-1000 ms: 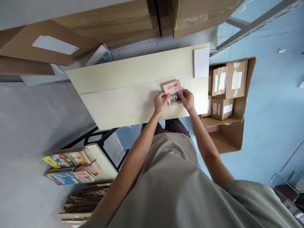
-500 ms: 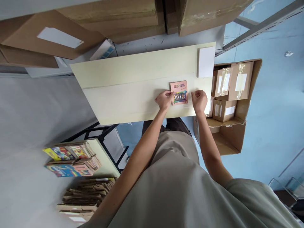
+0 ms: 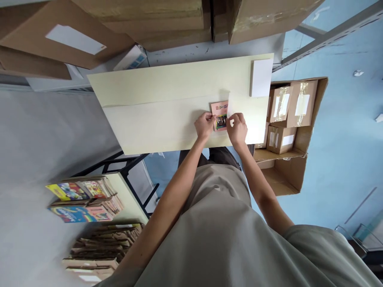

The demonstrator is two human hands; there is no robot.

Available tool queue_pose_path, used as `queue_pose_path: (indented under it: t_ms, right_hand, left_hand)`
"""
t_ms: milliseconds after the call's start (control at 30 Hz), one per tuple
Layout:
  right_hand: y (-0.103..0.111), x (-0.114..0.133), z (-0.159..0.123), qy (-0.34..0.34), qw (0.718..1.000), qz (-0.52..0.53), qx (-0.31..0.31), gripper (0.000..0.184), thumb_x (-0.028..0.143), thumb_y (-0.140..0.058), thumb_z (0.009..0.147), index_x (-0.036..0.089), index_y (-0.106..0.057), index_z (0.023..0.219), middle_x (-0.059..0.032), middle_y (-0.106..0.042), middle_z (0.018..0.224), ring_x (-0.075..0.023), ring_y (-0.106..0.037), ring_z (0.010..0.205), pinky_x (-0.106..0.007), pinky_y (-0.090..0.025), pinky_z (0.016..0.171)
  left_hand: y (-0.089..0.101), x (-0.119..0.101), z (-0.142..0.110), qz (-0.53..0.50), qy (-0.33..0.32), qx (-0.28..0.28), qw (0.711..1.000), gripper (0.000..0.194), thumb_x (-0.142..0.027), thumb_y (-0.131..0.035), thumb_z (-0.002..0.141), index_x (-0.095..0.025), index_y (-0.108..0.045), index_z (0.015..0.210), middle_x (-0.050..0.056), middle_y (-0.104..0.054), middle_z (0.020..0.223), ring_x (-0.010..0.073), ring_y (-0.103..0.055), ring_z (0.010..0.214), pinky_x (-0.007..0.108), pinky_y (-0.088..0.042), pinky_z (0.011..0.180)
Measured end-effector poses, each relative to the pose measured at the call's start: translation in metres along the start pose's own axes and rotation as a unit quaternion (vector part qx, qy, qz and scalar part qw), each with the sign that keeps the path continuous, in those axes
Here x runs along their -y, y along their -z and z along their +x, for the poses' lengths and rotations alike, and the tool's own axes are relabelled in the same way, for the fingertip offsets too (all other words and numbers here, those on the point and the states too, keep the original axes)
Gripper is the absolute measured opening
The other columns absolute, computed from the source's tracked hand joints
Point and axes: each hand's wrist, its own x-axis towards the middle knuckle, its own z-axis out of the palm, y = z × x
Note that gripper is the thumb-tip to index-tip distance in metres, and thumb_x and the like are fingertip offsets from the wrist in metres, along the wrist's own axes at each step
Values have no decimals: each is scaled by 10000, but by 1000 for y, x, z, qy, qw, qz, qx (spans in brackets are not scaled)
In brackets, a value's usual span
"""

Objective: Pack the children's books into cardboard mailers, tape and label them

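A small pink booklet with a colourful picture lies on a large cream paper sheet spread over the table. My left hand holds the booklet's left edge with closed fingers. My right hand pinches the right end of the cream sheet and has folded it leftward, so the flap covers the booklet's right part. A white pad rests on the sheet's far right corner.
Large cardboard boxes stand along the far side. An open carton with small taped parcels sits on the blue floor at the right. At lower left a side table carries stacks of colourful booklets and flat cardboard.
My right hand let go of the booklet, went right to the sheet's end, then came back left folding the paper over the booklet. My left hand stayed on the booklet.
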Motion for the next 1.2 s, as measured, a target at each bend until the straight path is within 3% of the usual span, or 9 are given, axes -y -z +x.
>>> queue_pose_path:
  t_ms: [100, 233, 367, 467, 667, 833, 1000, 1133, 1200]
  right_hand:
    - [-14, 13, 1, -10, 999, -5, 42, 235, 340, -524, 1188, 214, -723, 1186, -203, -712, 1457, -326, -783, 1154, -505, -665, 963]
    - [-17, 10, -1, 18, 999, -9, 45, 306, 366, -487, 1210, 202, -741, 1258, -221, -705, 1535, -350, -790, 1233, -510, -686, 976]
    - [-6, -6, 2, 63, 996, 8, 65, 320, 334, -481, 1187, 223, -770, 1268, -189, -743, 1531, -290, -825, 1107, -449, -704, 919]
    - [4, -20, 19, 76, 993, 24, 88, 311, 354, -511, 1190, 223, -770, 1301, -180, -786, 1446, -265, -837, 1004, -421, -696, 896]
    - [7, -26, 78, -16, 1000, -7, 19, 470, 602, -630, 1179, 205, -677, 1425, -200, -809, 1299, -351, -808, 1144, -542, -660, 1043]
    - [0, -14, 107, -77, 995, -16, 63, 345, 583, -739, 1092, 243, -684, 1109, -130, -784, 1060, -357, -762, 1128, -575, -628, 1052]
    - [8, -9, 111, -59, 995, -21, 75, 368, 541, -805, 1008, 288, -573, 875, -45, -679, 850, -295, -695, 959, -487, -606, 945]
    - [16, -5, 116, -66, 992, -14, 106, 353, 489, -817, 978, 294, -550, 855, -12, -614, 766, -284, -689, 865, -487, -606, 902]
    - [18, -1, 120, -71, 991, -8, 116, 298, 447, -820, 960, 289, -578, 888, -7, -606, 737, -301, -709, 846, -511, -621, 901]
  left_hand:
    - [3, 4, -6, 46, -31, -14, 998, 60, -272, -795, 1075, -248, -850, 1072, 118, -876, 1176, 330, -818, 1157, 457, -583, 1126]
    - [-5, 2, -19, 100, -58, -33, 993, 157, -265, -765, 1102, -230, -831, 1240, 164, -834, 1297, 384, -740, 1318, 535, -537, 1249]
    - [-24, -7, -35, 177, -35, -51, 982, 460, -329, -824, 1092, -247, -714, 1531, 189, -754, 1518, 422, -634, 1502, 568, -531, 1277]
    - [-34, -11, -43, 225, -22, -60, 972, 633, -384, -839, 1098, -283, -611, 1680, 203, -684, 1618, 446, -573, 1588, 593, -508, 1299]
    - [-40, -5, -44, 214, -34, -77, 973, 597, -449, -774, 1140, -275, -623, 1690, 226, -708, 1560, 485, -593, 1560, 650, -497, 1289]
    - [-50, 6, -39, 183, -58, -102, 976, 587, -476, -773, 1135, -247, -645, 1661, 238, -732, 1499, 489, -609, 1520, 653, -521, 1271]
    - [-49, 17, -38, 166, -86, -81, 979, 609, -379, -771, 1133, -275, -603, 1709, 230, -703, 1518, 485, -601, 1552, 660, -531, 1276]
    - [-41, 20, -58, 192, -167, 0, 967, 509, -212, -661, 1129, -292, -664, 1631, 198, -604, 1712, 427, -530, 1664, 629, -486, 1363]
    - [-42, 20, -73, 208, -202, 42, 956, 584, -145, -697, 1046, -237, -658, 1622, 210, -493, 1841, 438, -400, 1777, 651, -398, 1438]
